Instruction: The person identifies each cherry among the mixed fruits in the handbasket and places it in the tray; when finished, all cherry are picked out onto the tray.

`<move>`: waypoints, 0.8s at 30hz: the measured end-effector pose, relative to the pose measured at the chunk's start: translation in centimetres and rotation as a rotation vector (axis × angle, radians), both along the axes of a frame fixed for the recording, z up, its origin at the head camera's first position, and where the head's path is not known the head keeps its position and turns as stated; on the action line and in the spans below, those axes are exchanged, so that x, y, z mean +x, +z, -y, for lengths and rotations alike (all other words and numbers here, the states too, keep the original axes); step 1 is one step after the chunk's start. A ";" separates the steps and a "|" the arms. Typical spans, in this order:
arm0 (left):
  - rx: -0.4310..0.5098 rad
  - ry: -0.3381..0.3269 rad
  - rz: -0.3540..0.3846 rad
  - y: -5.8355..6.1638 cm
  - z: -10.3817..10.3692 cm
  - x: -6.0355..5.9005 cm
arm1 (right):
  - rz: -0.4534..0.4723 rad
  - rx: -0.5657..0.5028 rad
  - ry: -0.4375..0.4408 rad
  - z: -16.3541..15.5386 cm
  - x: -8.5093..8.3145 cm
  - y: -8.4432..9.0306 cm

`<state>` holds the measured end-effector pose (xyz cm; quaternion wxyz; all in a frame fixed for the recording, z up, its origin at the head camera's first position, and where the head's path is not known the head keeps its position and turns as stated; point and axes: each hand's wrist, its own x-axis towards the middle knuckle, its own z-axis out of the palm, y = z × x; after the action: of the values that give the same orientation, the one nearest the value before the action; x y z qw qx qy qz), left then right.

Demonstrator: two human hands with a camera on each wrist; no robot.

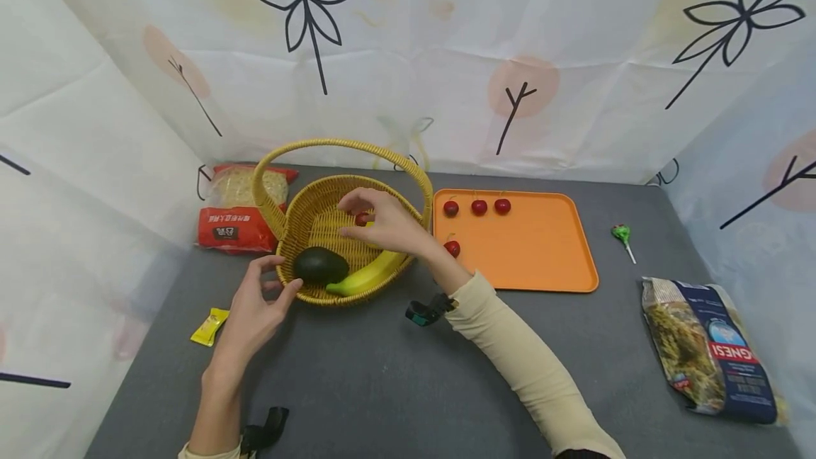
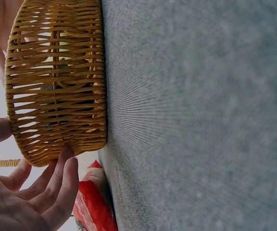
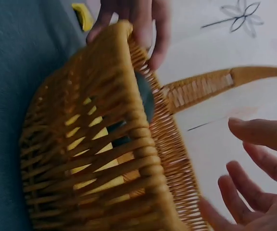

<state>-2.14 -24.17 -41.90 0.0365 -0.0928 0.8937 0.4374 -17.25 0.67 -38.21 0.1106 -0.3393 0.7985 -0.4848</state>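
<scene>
A yellow wicker basket (image 1: 328,193) with a tall arched handle stands left of centre. In it lie a dark avocado (image 1: 321,265), a banana (image 1: 370,276) and a red cherry (image 1: 361,219); something yellow shows partly beneath my right hand. My left hand (image 1: 258,307) holds the basket's near-left rim between thumb and fingers, close to the avocado. Over the basket's right side hovers my right hand (image 1: 385,222), its thumb and fingers spread apart. In the right wrist view, nothing lies between the right hand's fingers (image 3: 249,187).
An orange tray (image 1: 523,246) with several cherries (image 1: 479,207) lies right of the basket. Behind its left side is a red-and-clear food packet (image 1: 232,225). A yellow-wrapped sweet (image 1: 210,326) lies at left; a green lollipop (image 1: 621,234) and a pasta bag (image 1: 710,353) at right.
</scene>
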 end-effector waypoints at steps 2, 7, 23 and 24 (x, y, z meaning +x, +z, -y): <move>-0.001 -0.001 -0.001 0.0 0.0 0.0 | 0.010 0.045 -0.017 1.1 -0.9 -0.2; -0.003 -0.003 -0.006 -0.1 -0.1 0.0 | 0.055 0.111 -0.033 3.1 -2.7 -0.7; -0.004 -0.011 -0.011 0.0 0.0 0.0 | 0.230 0.107 0.052 5.7 -3.5 -1.2; -0.004 -0.011 -0.010 0.0 0.0 0.0 | 0.227 0.113 0.057 5.7 -3.5 -1.2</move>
<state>-2.17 -24.21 -41.94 0.0344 -0.0857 0.8952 0.4359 -20.72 -5.01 -39.37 0.2327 -0.2980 0.7969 -0.4711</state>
